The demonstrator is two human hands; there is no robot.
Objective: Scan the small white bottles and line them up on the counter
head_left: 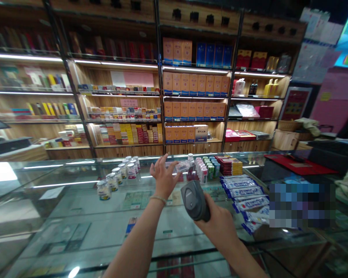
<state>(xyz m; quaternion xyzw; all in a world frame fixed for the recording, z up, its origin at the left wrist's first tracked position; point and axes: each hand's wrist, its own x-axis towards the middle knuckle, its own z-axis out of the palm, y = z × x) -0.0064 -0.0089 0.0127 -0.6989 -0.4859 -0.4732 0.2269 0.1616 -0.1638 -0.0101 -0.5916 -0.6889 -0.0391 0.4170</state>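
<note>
Right hand (220,218) grips one scanner (193,200); left hand's (164,178) hold unclear, clear plastic (183,166) at its two o'clock; glass counter (104,220); four shelf bays (188,149).

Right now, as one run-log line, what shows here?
left hand: near clear container, contact unclear | right hand: holds scanner | counter: jars, packets

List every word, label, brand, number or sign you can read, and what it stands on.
"Al…", probably, on the blue-and-white packets; the rest is blurred.
Orange boxes: characters too small.
Pale box beside them: dark characters, too blurred.
Pink shelf sign: characters too small.
Jars: labels illegible.
Clear container, scanner: nothing legible.
No number can be read.
</note>
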